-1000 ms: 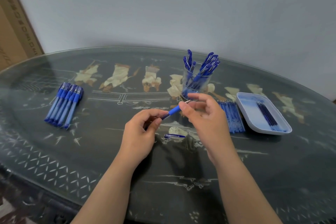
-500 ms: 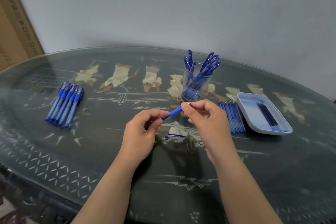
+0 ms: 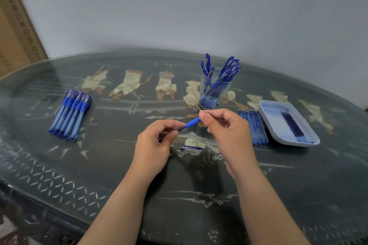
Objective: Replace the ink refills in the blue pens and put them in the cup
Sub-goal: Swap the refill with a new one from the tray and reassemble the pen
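I hold a blue pen [image 3: 190,123] over the middle of the table. My left hand [image 3: 154,145] grips its barrel, most of which is hidden in the fist. My right hand [image 3: 227,128] pinches the tip end, where the metal point shows past the fingertips. The pen's cap [image 3: 190,148] lies on the table just below the hands. A clear cup [image 3: 214,93] holding several blue pens stands behind my right hand. Several capped blue pens [image 3: 70,113] lie in a row at the left.
A row of blue refills [image 3: 253,126] lies right of my right hand. Beside it a white tray [image 3: 276,111] holds a few dark refills [image 3: 292,126]. The oval glass-topped table [image 3: 99,175] ends near the bottom left. A cardboard box [image 3: 14,32] leans at the far left.
My right hand has closed its fingers tighter around the pen's tip end. The left hand and pen have stayed almost in place.
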The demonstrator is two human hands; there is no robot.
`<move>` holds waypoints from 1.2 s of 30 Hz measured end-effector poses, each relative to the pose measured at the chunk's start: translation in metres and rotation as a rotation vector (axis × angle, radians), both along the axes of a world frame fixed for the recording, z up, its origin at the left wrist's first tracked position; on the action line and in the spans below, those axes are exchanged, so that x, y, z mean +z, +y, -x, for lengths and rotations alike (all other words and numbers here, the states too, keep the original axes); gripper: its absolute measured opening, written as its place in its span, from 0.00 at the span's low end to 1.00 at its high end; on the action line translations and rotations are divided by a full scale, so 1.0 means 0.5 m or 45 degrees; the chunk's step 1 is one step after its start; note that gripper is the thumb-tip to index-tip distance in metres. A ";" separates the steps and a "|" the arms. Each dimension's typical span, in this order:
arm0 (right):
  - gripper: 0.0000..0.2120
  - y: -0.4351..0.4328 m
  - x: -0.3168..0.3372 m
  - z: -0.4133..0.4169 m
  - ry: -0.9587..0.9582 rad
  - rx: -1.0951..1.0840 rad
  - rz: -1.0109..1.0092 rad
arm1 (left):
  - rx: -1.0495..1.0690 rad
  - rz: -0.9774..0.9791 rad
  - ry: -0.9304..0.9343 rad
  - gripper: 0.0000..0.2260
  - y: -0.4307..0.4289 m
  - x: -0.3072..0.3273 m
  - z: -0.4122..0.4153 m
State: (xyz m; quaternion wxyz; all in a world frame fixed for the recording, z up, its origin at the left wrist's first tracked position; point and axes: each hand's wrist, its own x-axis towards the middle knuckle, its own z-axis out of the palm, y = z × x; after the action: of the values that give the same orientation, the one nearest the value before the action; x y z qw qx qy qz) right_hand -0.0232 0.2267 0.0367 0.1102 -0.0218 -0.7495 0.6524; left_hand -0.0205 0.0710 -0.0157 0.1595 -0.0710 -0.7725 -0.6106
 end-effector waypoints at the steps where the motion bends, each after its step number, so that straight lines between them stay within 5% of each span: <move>1: 0.03 0.000 -0.002 0.001 -0.012 0.009 0.007 | 0.006 0.002 -0.002 0.18 0.001 0.001 -0.001; 4: 0.13 0.010 -0.009 0.004 -0.097 0.070 -0.010 | 0.045 -0.130 -0.043 0.16 0.000 0.002 0.000; 11: 0.21 0.009 -0.052 0.007 0.031 0.460 -1.112 | 0.075 -0.282 -0.082 0.16 -0.005 -0.002 0.005; 15: 0.18 0.005 -0.063 0.008 0.134 0.491 -1.205 | 0.092 -0.329 -0.101 0.17 -0.006 -0.005 0.006; 20: 0.20 0.037 -0.027 0.016 0.150 0.130 -0.844 | 0.047 -0.386 -0.119 0.15 -0.003 0.000 0.005; 25: 0.13 0.056 0.023 0.013 0.103 -0.054 0.407 | -0.073 -0.391 -0.132 0.15 0.002 0.004 -0.002; 27: 0.13 0.054 0.035 0.010 0.134 -0.028 0.673 | -0.137 -0.340 -0.143 0.16 0.007 0.006 -0.004; 36: 0.10 0.042 0.042 0.005 0.117 0.039 0.559 | -0.244 -0.202 -0.156 0.17 0.009 0.009 -0.008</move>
State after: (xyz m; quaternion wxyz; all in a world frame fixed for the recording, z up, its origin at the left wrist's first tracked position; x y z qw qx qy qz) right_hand -0.0257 0.2475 0.0577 0.1269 -0.0044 -0.5840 0.8018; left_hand -0.0167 0.0756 -0.0109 0.0581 -0.0943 -0.7196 -0.6855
